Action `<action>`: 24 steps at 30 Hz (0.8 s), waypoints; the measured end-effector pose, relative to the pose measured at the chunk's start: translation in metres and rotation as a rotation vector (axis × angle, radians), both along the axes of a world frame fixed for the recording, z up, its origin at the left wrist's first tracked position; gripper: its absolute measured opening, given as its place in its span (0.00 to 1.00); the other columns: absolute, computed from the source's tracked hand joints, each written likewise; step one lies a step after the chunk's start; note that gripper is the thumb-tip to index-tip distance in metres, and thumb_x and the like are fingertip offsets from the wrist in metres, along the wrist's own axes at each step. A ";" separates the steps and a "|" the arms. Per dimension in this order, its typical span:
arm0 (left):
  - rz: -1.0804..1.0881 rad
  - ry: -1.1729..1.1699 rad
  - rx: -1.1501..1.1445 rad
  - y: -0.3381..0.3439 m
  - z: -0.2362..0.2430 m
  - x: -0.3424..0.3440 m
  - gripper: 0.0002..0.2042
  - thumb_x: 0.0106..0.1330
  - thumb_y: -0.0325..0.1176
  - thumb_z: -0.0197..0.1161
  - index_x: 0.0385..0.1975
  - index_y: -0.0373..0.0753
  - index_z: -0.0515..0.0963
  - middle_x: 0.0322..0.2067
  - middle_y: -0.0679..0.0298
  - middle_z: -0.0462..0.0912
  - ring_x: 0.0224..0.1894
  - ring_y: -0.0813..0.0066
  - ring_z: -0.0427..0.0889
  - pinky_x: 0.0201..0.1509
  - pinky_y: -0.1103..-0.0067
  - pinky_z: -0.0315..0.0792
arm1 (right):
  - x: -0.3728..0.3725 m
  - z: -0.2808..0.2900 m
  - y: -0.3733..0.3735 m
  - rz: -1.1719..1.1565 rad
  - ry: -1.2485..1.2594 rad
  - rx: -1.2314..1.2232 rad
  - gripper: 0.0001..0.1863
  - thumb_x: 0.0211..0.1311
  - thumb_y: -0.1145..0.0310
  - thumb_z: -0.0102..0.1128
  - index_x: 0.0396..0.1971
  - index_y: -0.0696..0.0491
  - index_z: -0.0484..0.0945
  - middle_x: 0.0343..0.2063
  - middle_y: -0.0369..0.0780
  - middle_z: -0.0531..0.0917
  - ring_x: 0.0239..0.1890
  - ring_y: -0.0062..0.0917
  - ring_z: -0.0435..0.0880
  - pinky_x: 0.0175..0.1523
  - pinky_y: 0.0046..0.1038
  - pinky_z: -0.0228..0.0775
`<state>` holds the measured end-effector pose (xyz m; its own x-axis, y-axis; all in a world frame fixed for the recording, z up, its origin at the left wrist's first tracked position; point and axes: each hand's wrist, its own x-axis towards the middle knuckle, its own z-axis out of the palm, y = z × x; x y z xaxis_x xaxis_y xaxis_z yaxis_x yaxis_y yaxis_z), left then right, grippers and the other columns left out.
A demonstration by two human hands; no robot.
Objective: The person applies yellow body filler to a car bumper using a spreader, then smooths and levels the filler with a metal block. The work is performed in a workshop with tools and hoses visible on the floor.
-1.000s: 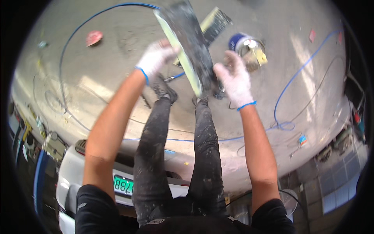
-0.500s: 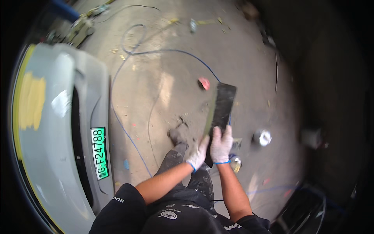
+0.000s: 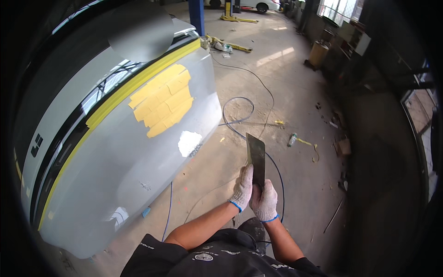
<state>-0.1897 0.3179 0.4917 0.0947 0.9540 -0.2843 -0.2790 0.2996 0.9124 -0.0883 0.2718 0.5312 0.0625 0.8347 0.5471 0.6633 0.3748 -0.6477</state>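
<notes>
My left hand (image 3: 242, 188) and my right hand (image 3: 266, 201) both wear white knit gloves with blue cuffs. Between them stands a long, flat, dark sanding board (image 3: 257, 159) with a greenish side. The left fingers close along its left side; the right hand grips its lower right part. The board's lower end is hidden by the gloves. To the left is a grey-primed car body panel (image 3: 110, 152), apart from both hands. It carries overlapping strips of yellow tape (image 3: 164, 99), a white patch (image 3: 188, 143) and yellow masking (image 3: 143, 82) along its upper edge.
A blue hose (image 3: 276, 168) loops across the concrete floor beyond and beside my hands. Farther off lie a plastic bottle (image 3: 292, 139) and a cardboard box (image 3: 342, 147). A blue post (image 3: 196, 18) and yellow lift arms (image 3: 237, 47) stand past the panel's far end.
The view has swung up and left, bringing the taped panel and far workshop into sight. Both hands still hold the board. The licence plate and floor cans have left the view.
</notes>
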 end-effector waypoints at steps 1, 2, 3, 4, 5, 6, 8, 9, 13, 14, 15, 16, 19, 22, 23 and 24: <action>0.035 -0.105 -0.094 0.018 0.039 -0.009 0.27 0.80 0.57 0.48 0.63 0.41 0.74 0.56 0.65 0.80 0.60 0.72 0.76 0.68 0.72 0.66 | -0.003 0.002 0.011 0.059 -0.014 0.012 0.08 0.62 0.79 0.64 0.37 0.58 0.73 0.28 0.51 0.77 0.31 0.54 0.78 0.34 0.46 0.69; 0.116 -0.150 -0.034 0.029 0.052 -0.017 0.27 0.80 0.57 0.47 0.62 0.41 0.75 0.55 0.65 0.80 0.60 0.72 0.76 0.68 0.73 0.66 | -0.004 0.005 0.020 0.125 -0.025 0.006 0.08 0.62 0.79 0.64 0.38 0.58 0.73 0.29 0.51 0.77 0.31 0.54 0.78 0.34 0.46 0.69; 0.191 -0.215 0.076 0.037 0.066 -0.026 0.25 0.80 0.56 0.47 0.61 0.41 0.75 0.54 0.64 0.80 0.59 0.72 0.76 0.68 0.73 0.66 | 0.001 0.009 0.027 0.202 -0.010 -0.020 0.08 0.62 0.78 0.64 0.38 0.58 0.74 0.29 0.51 0.77 0.31 0.54 0.79 0.35 0.46 0.70; 0.232 -0.283 0.195 0.045 0.082 -0.029 0.24 0.80 0.54 0.47 0.59 0.40 0.75 0.53 0.64 0.81 0.58 0.72 0.77 0.68 0.72 0.66 | 0.005 0.013 0.034 0.265 -0.006 -0.073 0.08 0.62 0.77 0.64 0.38 0.58 0.74 0.29 0.51 0.78 0.32 0.53 0.79 0.35 0.46 0.71; 0.297 -0.278 0.345 0.054 0.111 -0.039 0.23 0.81 0.52 0.46 0.57 0.40 0.75 0.52 0.62 0.81 0.56 0.71 0.78 0.67 0.72 0.67 | 0.011 0.013 0.042 0.330 -0.008 -0.127 0.08 0.62 0.77 0.65 0.38 0.57 0.74 0.30 0.51 0.78 0.32 0.53 0.80 0.36 0.46 0.71; 0.348 -0.285 0.498 0.064 0.139 -0.047 0.21 0.81 0.50 0.46 0.55 0.39 0.75 0.51 0.61 0.81 0.54 0.70 0.79 0.66 0.71 0.68 | 0.016 0.011 0.052 0.389 -0.022 -0.160 0.09 0.62 0.76 0.65 0.38 0.57 0.74 0.30 0.50 0.79 0.32 0.53 0.80 0.36 0.46 0.72; 0.398 -0.183 0.744 0.063 0.195 -0.075 0.21 0.77 0.49 0.53 0.52 0.35 0.75 0.47 0.59 0.83 0.52 0.69 0.80 0.64 0.69 0.71 | 0.037 -0.002 0.073 0.491 -0.156 -0.204 0.08 0.62 0.73 0.66 0.38 0.55 0.76 0.32 0.48 0.80 0.34 0.50 0.81 0.38 0.45 0.74; 0.331 0.134 0.799 0.057 0.208 -0.081 0.21 0.74 0.49 0.56 0.51 0.35 0.76 0.46 0.58 0.83 0.52 0.67 0.81 0.63 0.67 0.72 | 0.044 -0.009 0.087 0.582 -0.222 -0.221 0.08 0.62 0.72 0.66 0.38 0.54 0.77 0.33 0.46 0.81 0.35 0.48 0.82 0.39 0.44 0.75; -0.007 1.441 0.692 0.024 0.249 -0.100 0.19 0.66 0.46 0.64 0.48 0.38 0.78 0.41 0.57 0.84 0.49 0.60 0.82 0.58 0.64 0.76 | 0.015 0.031 0.142 0.980 -0.292 -0.155 0.06 0.63 0.69 0.65 0.36 0.51 0.78 0.33 0.42 0.81 0.38 0.42 0.82 0.40 0.41 0.76; -0.159 1.629 0.547 0.020 0.251 -0.101 0.15 0.66 0.43 0.63 0.46 0.40 0.79 0.39 0.57 0.84 0.47 0.58 0.83 0.56 0.64 0.77 | 0.006 0.054 0.158 1.050 -0.299 -0.105 0.06 0.62 0.69 0.65 0.36 0.51 0.78 0.32 0.41 0.81 0.39 0.41 0.82 0.40 0.41 0.76; -0.336 1.796 0.423 0.016 0.254 -0.101 0.12 0.67 0.41 0.63 0.44 0.41 0.79 0.36 0.58 0.84 0.45 0.56 0.84 0.54 0.64 0.78 | -0.004 0.078 0.174 1.120 -0.305 -0.055 0.05 0.62 0.69 0.65 0.35 0.51 0.78 0.32 0.41 0.80 0.39 0.40 0.82 0.40 0.40 0.76; -0.398 1.834 0.208 0.014 0.259 -0.105 0.11 0.67 0.39 0.62 0.42 0.41 0.80 0.35 0.58 0.84 0.44 0.57 0.85 0.53 0.64 0.78 | -0.017 0.105 0.185 1.171 -0.328 0.003 0.06 0.61 0.68 0.65 0.35 0.51 0.78 0.32 0.40 0.80 0.38 0.40 0.82 0.40 0.40 0.76; -0.297 1.994 0.049 0.006 0.299 -0.111 0.06 0.67 0.34 0.59 0.36 0.40 0.81 0.29 0.59 0.85 0.39 0.58 0.87 0.45 0.67 0.80 | -0.051 0.190 0.206 1.183 -0.467 0.207 0.07 0.60 0.66 0.66 0.36 0.50 0.80 0.33 0.39 0.80 0.37 0.38 0.82 0.39 0.39 0.77; 0.175 2.202 0.343 -0.019 0.344 -0.121 0.08 0.65 0.32 0.61 0.41 0.42 0.83 0.37 0.62 0.87 0.42 0.60 0.87 0.44 0.69 0.80 | -0.078 0.277 0.212 1.150 -0.496 0.437 0.08 0.54 0.74 0.60 0.36 0.51 0.80 0.34 0.40 0.81 0.40 0.35 0.84 0.41 0.36 0.79; 0.312 2.278 0.467 -0.024 0.355 -0.125 0.09 0.65 0.31 0.61 0.43 0.44 0.83 0.39 0.63 0.87 0.43 0.60 0.87 0.45 0.69 0.80 | -0.086 0.300 0.216 1.129 -0.498 0.538 0.07 0.56 0.71 0.64 0.36 0.50 0.80 0.35 0.39 0.80 0.41 0.34 0.84 0.42 0.36 0.80; 0.451 2.219 0.416 -0.038 0.360 -0.133 0.11 0.64 0.30 0.62 0.45 0.44 0.84 0.41 0.64 0.87 0.43 0.61 0.86 0.47 0.69 0.79 | -0.102 0.316 0.215 1.146 -0.475 0.644 0.07 0.58 0.69 0.67 0.36 0.50 0.80 0.35 0.38 0.80 0.41 0.32 0.84 0.43 0.36 0.82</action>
<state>-0.3223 0.2798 0.8516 -0.1408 0.8310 0.5381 0.9227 0.3073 -0.2330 -0.1903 0.4872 0.8474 -0.7730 -0.1084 0.6251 -0.1062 0.9935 0.0410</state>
